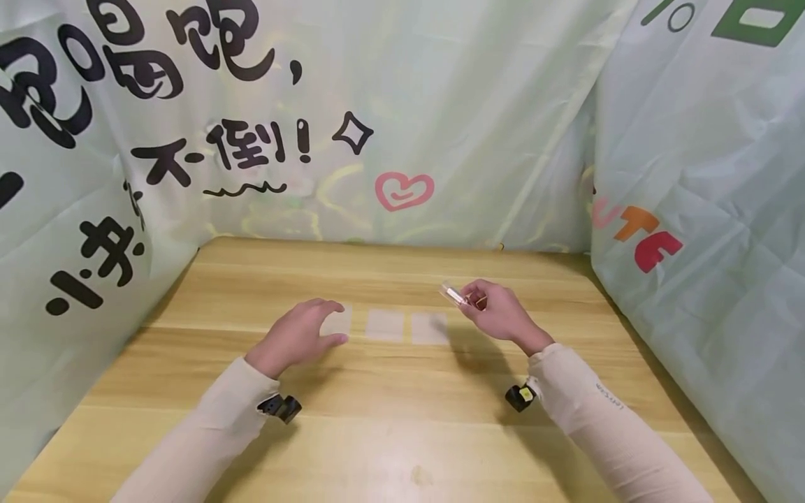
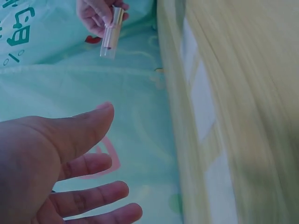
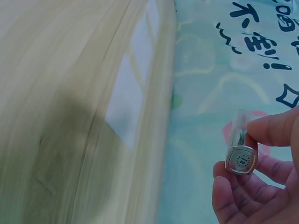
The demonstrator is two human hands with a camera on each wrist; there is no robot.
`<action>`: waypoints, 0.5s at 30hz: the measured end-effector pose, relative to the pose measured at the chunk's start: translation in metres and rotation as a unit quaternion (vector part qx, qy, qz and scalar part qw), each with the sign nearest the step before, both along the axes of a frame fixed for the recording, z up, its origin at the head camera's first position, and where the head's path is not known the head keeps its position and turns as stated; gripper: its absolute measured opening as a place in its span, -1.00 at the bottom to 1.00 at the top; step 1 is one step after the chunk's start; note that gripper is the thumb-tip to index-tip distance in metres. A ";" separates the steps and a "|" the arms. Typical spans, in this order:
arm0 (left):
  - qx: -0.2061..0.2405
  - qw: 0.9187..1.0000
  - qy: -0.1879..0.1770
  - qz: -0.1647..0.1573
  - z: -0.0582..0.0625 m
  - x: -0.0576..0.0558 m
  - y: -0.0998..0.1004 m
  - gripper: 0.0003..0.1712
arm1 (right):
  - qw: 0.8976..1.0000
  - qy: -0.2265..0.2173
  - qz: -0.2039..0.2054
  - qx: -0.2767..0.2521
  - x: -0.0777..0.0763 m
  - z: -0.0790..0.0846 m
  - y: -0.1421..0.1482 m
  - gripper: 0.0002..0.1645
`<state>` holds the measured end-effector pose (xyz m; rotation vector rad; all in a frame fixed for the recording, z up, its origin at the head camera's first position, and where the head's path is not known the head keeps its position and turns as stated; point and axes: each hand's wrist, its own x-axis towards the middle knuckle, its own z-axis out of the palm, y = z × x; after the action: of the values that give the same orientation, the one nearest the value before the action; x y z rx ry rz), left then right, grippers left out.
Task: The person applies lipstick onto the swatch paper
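Observation:
A lipstick tube [image 1: 453, 294] with a clear cap is pinched between the thumb and fingers of my right hand [image 1: 501, 311], above the table. Its squarish base, bearing a small round printed label, faces the right wrist camera; the see-through cap end points away from the palm. Three pale square sheets lie in a row on the wood: a left square [image 1: 337, 321], a middle square [image 1: 385, 325] and a right square [image 1: 430, 328]. My left hand [image 1: 300, 334] holds nothing, thumb and fingers spread, and overlaps the left square in the head view.
The wooden table [image 1: 402, 412] has its back edge against a pale printed curtain [image 1: 478, 126]. More cloth [image 1: 711, 161] hangs along the right side, and another stretch covers the left. Each wrist carries a small black camera [image 1: 520, 397].

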<state>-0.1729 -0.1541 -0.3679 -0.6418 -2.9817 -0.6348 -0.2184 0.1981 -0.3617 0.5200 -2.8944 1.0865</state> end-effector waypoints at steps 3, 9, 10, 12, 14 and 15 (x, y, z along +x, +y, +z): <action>0.006 1.000 0.009 -0.007 0.002 -0.001 0.005 -0.42 | 1.000 0.008 0.007 -0.002 0.001 0.002 -0.003 -0.75; 0.016 0.999 0.023 -0.020 0.006 -0.004 0.014 -0.42 | 1.000 0.020 0.019 -0.006 0.004 0.004 -0.007 -0.74; 0.018 0.999 0.026 -0.022 0.006 -0.005 0.016 -0.42 | 1.000 0.020 0.020 -0.008 0.004 0.004 -0.008 -0.75; 0.019 0.999 0.032 -0.027 0.007 -0.006 0.019 -0.42 | 0.999 0.021 0.023 -0.010 0.006 0.005 -0.009 -0.75; 0.021 0.999 0.039 -0.032 0.008 -0.007 0.022 -0.43 | 0.999 0.022 0.026 -0.014 0.007 0.005 -0.011 -0.76; 0.022 0.998 0.042 -0.033 0.008 -0.007 0.023 -0.43 | 0.999 0.023 0.027 -0.016 0.007 0.005 -0.013 -0.76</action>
<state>-0.1798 -0.1311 -0.3597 -0.7478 -2.8706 -0.6589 -0.2114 0.1856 -0.3565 0.6170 -2.8347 1.1112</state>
